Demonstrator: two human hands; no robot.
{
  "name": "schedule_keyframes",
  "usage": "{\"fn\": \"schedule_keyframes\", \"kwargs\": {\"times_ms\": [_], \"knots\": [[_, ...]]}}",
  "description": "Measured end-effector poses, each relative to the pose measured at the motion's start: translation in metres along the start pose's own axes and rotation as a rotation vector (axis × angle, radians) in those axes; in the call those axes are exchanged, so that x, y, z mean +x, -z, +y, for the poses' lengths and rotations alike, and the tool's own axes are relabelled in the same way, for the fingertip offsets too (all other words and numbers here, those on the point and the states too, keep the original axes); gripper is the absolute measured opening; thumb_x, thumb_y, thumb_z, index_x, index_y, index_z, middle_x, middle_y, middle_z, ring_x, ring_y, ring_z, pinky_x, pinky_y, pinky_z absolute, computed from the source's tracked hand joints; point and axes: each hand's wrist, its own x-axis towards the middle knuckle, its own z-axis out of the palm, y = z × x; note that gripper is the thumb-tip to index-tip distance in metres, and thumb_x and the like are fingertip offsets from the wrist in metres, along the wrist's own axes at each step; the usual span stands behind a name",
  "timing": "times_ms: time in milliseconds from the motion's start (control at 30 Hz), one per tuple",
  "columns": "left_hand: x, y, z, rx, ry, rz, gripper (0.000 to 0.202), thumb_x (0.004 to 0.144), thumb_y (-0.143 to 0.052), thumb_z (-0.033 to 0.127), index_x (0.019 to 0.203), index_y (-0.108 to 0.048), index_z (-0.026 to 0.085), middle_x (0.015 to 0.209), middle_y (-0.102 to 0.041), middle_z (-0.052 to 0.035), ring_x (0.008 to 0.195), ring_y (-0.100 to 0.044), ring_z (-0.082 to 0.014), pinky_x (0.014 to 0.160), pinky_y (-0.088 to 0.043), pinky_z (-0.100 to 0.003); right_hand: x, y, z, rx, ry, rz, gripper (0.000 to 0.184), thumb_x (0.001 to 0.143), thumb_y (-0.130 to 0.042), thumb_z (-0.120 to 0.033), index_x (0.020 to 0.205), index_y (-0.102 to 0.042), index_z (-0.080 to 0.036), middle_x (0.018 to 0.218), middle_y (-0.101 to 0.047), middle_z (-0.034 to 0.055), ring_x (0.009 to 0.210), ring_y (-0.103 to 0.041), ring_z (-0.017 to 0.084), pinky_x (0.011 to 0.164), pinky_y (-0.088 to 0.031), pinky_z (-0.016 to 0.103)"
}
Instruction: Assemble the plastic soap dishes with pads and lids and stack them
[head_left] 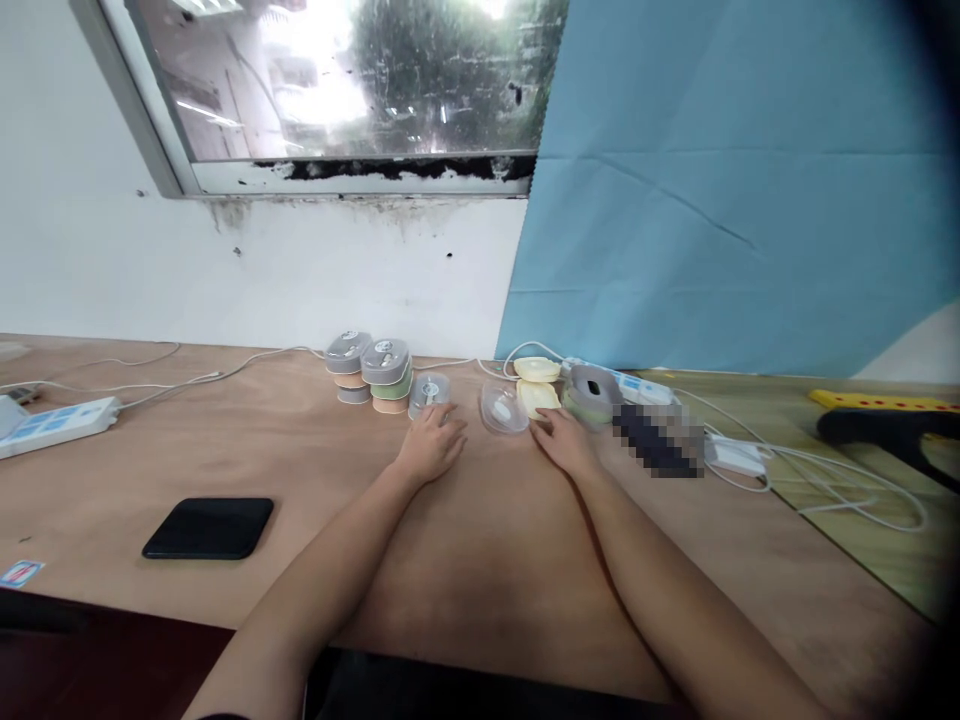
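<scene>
My left hand lies low on the table, fingers stretched forward and slightly bent, at the near edge of a small grey container with a clear lid. The fingers partly cover that container. A little to the right, my right hand has its fingertips and thumb at the near edge of a pale yellow container. A second yellow piece sits just behind it. Between my hands a clear plastic lid lies beside the yellow container.
Stacks of grey, green and orange containers stand left of my left hand. Right of my right hand are a grey-and-green container, a blurred-out dark object, and a white adapter with cables. A black phone and power strip lie left.
</scene>
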Motion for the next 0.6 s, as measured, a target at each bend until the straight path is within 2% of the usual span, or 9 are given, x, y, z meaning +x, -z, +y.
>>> {"fn": "schedule_keyframes", "kwargs": {"times_ms": [100, 200, 267, 400, 500, 600], "knots": [[0.0, -0.001, 0.003, -0.01, -0.014, -0.008, 0.028, 0.088, -0.051, 0.032, 0.109, -0.065, 0.019, 0.13, -0.05, -0.0125, 0.118, -0.047, -0.0266, 0.101, -0.039, -0.045, -0.001, 0.003, 0.001, -0.005, -0.032, -0.006, 0.03, 0.079, -0.057, -0.033, 0.102, -0.067, -0.015, 0.097, -0.062, 0.0113, 0.083, -0.061, 0.022, 0.077, -0.047, 0.034], [-0.001, 0.0, 0.004, -0.017, -0.002, -0.003, 0.027, 0.089, -0.051, 0.032, 0.107, -0.066, 0.019, 0.128, -0.051, -0.0125, 0.117, -0.048, -0.0261, 0.1, -0.041, -0.044, -0.002, 0.009, -0.005, 0.015, -0.023, -0.002, 0.017, 0.079, -0.056, -0.032, 0.079, -0.065, -0.018, 0.081, -0.06, 0.0071, 0.075, -0.057, 0.02, 0.07, -0.044, 0.031], [-0.003, 0.003, 0.006, -0.026, 0.001, -0.001, 0.027, 0.089, -0.05, 0.033, 0.106, -0.066, 0.019, 0.126, -0.052, -0.0127, 0.116, -0.049, -0.026, 0.099, -0.042, -0.045, -0.003, 0.013, -0.011, 0.034, -0.03, 0.072, 0.019, 0.083, -0.052, -0.033, 0.074, -0.061, -0.019, 0.077, -0.059, 0.0064, 0.075, -0.056, 0.021, 0.068, -0.042, 0.031], [-0.013, 0.013, 0.014, -0.05, -0.01, -0.01, 0.028, 0.09, -0.049, 0.035, 0.108, -0.065, 0.019, 0.125, -0.053, -0.0133, 0.116, -0.05, -0.0265, 0.098, -0.043, -0.045, -0.006, 0.022, -0.027, 0.089, -0.068, 0.318, 0.023, 0.089, -0.045, -0.038, 0.085, -0.056, -0.018, 0.081, -0.058, 0.0072, 0.074, -0.054, 0.021, 0.066, -0.04, 0.032], [-0.021, 0.023, 0.02, -0.086, -0.005, 0.002, 0.035, 0.09, -0.05, 0.036, 0.119, -0.057, 0.019, 0.126, -0.053, -0.0137, 0.116, -0.05, -0.0264, 0.098, -0.043, -0.044, -0.011, 0.028, -0.045, 0.162, 0.028, 0.424, 0.022, 0.089, -0.048, -0.04, 0.086, -0.052, -0.019, 0.082, -0.056, 0.0054, 0.071, -0.053, 0.018, 0.066, -0.042, 0.031], [-0.026, 0.028, 0.021, -0.118, 0.041, 0.058, 0.056, 0.087, -0.054, 0.038, 0.138, -0.038, 0.018, 0.131, -0.049, -0.0145, 0.121, -0.047, -0.027, 0.101, -0.041, -0.045, -0.02, 0.03, -0.07, 0.235, 0.216, 0.447, 0.025, 0.082, -0.06, -0.042, 0.082, -0.048, -0.021, 0.082, -0.057, 0.0039, 0.071, -0.054, 0.016, 0.065, -0.044, 0.029]]}}
